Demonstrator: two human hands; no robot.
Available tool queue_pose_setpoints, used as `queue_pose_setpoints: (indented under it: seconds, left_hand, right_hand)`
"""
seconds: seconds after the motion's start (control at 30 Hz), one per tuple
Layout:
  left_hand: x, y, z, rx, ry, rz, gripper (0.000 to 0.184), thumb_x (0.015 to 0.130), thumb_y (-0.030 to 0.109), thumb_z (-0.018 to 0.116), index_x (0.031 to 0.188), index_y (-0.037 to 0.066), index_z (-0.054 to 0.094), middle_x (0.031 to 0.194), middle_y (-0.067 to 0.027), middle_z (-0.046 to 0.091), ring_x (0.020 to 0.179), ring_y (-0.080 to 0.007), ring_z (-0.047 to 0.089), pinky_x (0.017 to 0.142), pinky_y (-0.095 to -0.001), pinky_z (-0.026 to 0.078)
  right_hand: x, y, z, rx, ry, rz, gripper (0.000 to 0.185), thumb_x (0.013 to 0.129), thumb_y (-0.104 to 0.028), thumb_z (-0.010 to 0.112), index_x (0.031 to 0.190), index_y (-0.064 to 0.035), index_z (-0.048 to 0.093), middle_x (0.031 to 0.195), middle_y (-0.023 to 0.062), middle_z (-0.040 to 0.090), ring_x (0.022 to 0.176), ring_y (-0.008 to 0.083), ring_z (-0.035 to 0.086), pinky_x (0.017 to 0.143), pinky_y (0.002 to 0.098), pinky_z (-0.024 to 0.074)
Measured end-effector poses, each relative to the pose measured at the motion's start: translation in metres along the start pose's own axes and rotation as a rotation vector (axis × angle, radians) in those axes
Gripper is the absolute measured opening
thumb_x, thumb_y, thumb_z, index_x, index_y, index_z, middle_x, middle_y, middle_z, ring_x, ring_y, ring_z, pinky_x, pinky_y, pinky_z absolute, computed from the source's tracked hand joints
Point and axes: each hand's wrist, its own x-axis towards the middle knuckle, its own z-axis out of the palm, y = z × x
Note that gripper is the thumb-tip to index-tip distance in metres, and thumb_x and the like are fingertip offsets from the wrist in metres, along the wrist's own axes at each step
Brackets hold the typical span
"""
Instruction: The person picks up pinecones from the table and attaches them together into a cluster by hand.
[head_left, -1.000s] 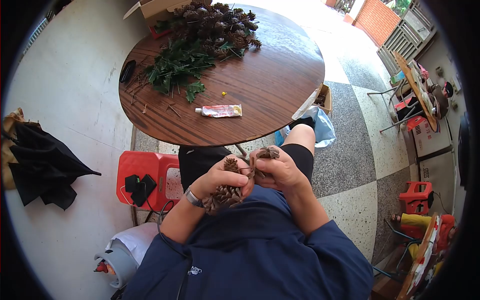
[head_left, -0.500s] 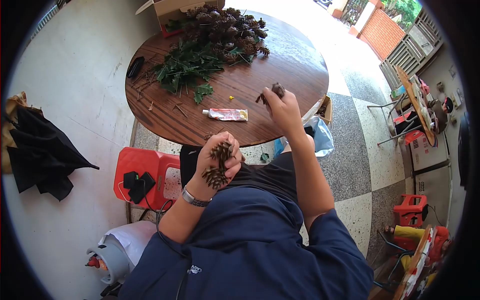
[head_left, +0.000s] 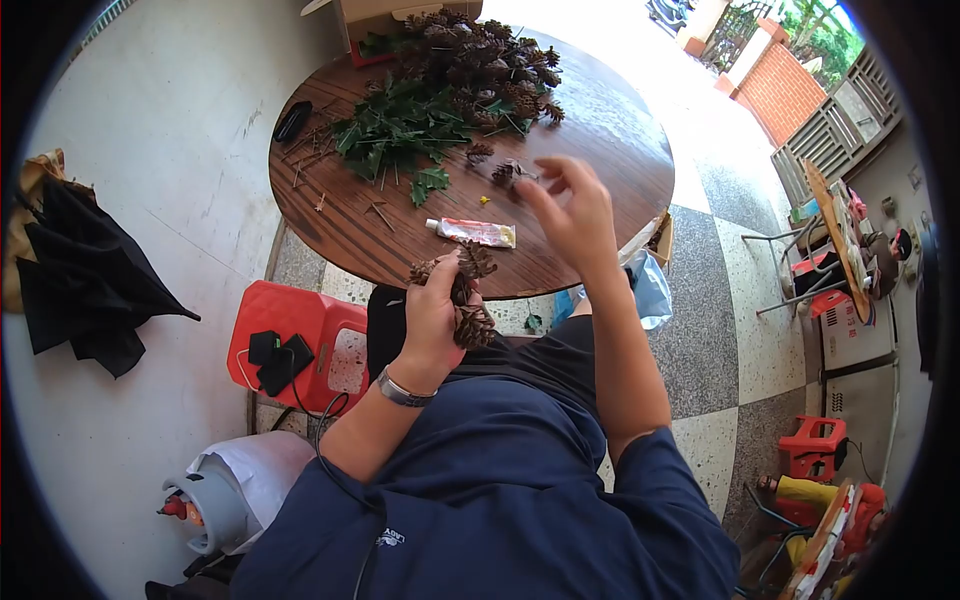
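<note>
My left hand is closed around several brown pine cones, held above my lap near the table's front edge. Over the table, my right hand has its thumb and fingers apart. A loose pine cone lies just beyond its fingertips, with a smaller pine cone to the left. Between the hands a white and red tube rests on the wood, and a tiny yellow piece sits behind it.
On the round wooden table are a heap of pine cones, green leaves, a black object and a cardboard box. A red stool stands left, with a folded black umbrella by the wall. Other people sit at right.
My right hand has opened and let go of pine cones, which now lie on the table. My left hand has turned and risen slightly with its pine cones. The view has shifted a little.
</note>
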Motion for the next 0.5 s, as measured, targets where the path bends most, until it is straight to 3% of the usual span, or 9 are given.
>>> queue_pose_setpoints:
  seconds: [0.07, 0.13, 0.17, 0.33, 0.47, 0.5]
  left_hand:
    - [-0.004, -0.001, 0.004, 0.035, -0.019, 0.028, 0.013, 0.101, 0.016, 0.059, 0.096, 0.005, 0.065, 0.077, -0.0019, 0.062, 0.061, -0.0095, 0.059, 0.053, -0.0242, 0.049]
    - [-0.01, -0.006, 0.015, 0.141, -0.061, 0.153, 0.013, 0.101, 0.016, 0.059, 0.097, 0.005, 0.066, 0.078, -0.0017, 0.063, 0.061, -0.0096, 0.059, 0.055, -0.0236, 0.049]
    - [-0.012, -0.007, 0.02, 0.192, -0.087, 0.22, 0.013, 0.101, 0.015, 0.059, 0.097, 0.005, 0.066, 0.079, -0.0016, 0.063, 0.06, -0.0097, 0.059, 0.055, -0.0233, 0.05]
    - [-0.03, 0.012, 0.02, -0.001, -0.275, -0.178, 0.023, 0.105, 0.021, 0.05, 0.105, 0.003, 0.063, 0.078, -0.0028, 0.055, 0.054, -0.013, 0.052, 0.037, -0.0276, 0.044]
    - [-0.021, 0.014, 0.012, -0.301, -0.492, -0.427, 0.03, 0.107, 0.028, 0.046, 0.106, 0.003, 0.062, 0.077, -0.0037, 0.055, 0.052, -0.0117, 0.049, 0.036, -0.026, 0.041]
    - [-0.021, 0.017, 0.012, -0.303, -0.552, -0.456, 0.03, 0.107, 0.029, 0.045, 0.106, 0.003, 0.061, 0.077, -0.0037, 0.054, 0.052, -0.0115, 0.048, 0.036, -0.0257, 0.04]
  right_hand:
    - [-0.039, -0.049, -0.013, 0.252, -0.293, 0.261, 0.053, 0.08, -0.037, 0.083, 0.117, -0.0037, 0.067, 0.088, 0.0118, 0.067, 0.074, 0.0273, 0.065, 0.069, 0.037, 0.0522]
    - [-0.067, -0.068, -0.006, 0.031, -0.267, 0.027, 0.047, 0.081, -0.04, 0.082, 0.106, -0.0036, 0.065, 0.084, 0.0139, 0.069, 0.073, 0.026, 0.07, 0.066, 0.0388, 0.0532]
    - [-0.077, -0.062, 0.003, -0.017, -0.227, -0.023, 0.039, 0.087, -0.036, 0.078, 0.101, -0.0025, 0.064, 0.083, 0.0169, 0.069, 0.076, 0.0243, 0.072, 0.066, 0.0362, 0.0538]
    - [-0.098, -0.051, 0.015, 1.018, -0.207, 0.52, 0.022, 0.107, -0.026, 0.054, 0.102, -0.0051, 0.06, 0.073, 0.0037, 0.062, 0.059, 0.0078, 0.056, 0.052, 0.0209, 0.0405]
    - [-0.101, -0.066, 0.01, 1.364, -0.026, 0.672, 0.028, 0.109, -0.035, 0.049, 0.097, -0.0099, 0.052, 0.064, -0.0051, 0.041, 0.051, 0.0033, 0.034, 0.045, 0.0201, 0.0259]
    - [-0.102, -0.064, 0.006, 1.427, -0.078, 0.693, 0.029, 0.109, -0.036, 0.049, 0.097, -0.0103, 0.052, 0.064, -0.005, 0.041, 0.051, 0.0033, 0.033, 0.044, 0.0203, 0.025]
